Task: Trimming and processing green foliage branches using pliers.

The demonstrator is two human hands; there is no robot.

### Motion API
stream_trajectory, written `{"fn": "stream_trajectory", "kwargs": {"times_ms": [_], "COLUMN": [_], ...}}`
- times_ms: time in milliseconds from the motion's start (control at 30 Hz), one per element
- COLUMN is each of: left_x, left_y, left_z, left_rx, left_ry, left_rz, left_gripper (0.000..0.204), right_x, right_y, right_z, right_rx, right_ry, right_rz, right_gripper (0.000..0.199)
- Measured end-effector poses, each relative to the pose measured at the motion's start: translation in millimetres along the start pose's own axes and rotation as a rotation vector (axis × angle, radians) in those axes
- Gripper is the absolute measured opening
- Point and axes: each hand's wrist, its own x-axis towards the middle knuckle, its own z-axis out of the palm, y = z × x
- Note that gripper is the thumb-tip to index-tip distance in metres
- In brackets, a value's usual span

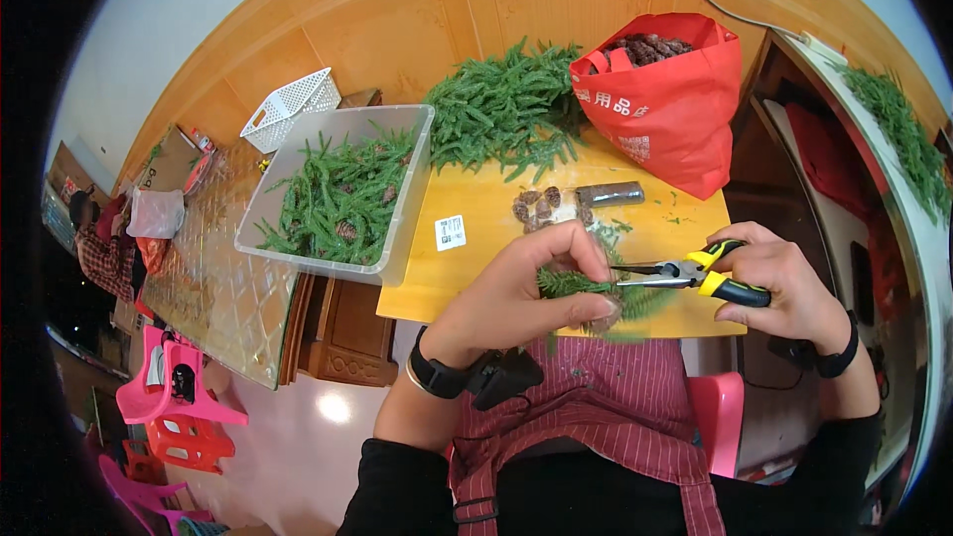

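Evidently mid-trim: the left hand [526,288] pinches a green artificial pine sprig [574,284] while the right hand [784,283] grips yellow-handled pliers [685,274] at its stem; squeezing firmly seems next.

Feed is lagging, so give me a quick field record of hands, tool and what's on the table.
left hand: pinches a green sprig
right hand: grips yellow-handled pliers, tips at the sprig
table: small pile of cones, green sprig heap
bin: clear, holds sprigs with cones
bag: red, open, cones inside
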Motion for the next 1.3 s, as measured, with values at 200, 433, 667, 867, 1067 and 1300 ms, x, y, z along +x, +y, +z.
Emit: {"fn": "stream_trajectory", "kwargs": {"times_ms": [200, 433, 667, 867, 1067, 1300], "left_x": [0, -2, -3, -2, -1, -1], "left_y": [-5, -5, -15, -19, -18, -7], "left_z": [1, -1, -4, -5, -10, -1], "left_rx": [-0.126, -0.14, -0.453, -0.615, -0.516, 0.577], "left_ry": [0.062, -0.04, -0.129, -0.226, -0.222, 0.281], "left_rz": [-0.052, -0.055, -0.151, -0.205, -0.14, 0.243], "left_gripper": [0.02, 0.019, 0.026, 0.029, 0.019, 0.02], "right_x": [5, 8, 16, 19, 16, 3], "right_y": [6, 15, 27, 30, 23, 5], "right_z": [-2, 9, 23, 25, 22, 24], "right_rx": [0.02, 0.197, 0.281, 0.277, 0.182, -0.028], "right_ry": [-0.016, -0.042, -0.013, -0.003, 0.047, 0.17], "right_rz": [-0.026, -0.049, -0.141, -0.196, -0.164, 0.117], "right_gripper": [0.03, 0.032, 0.031, 0.033, 0.034, 0.031]}}
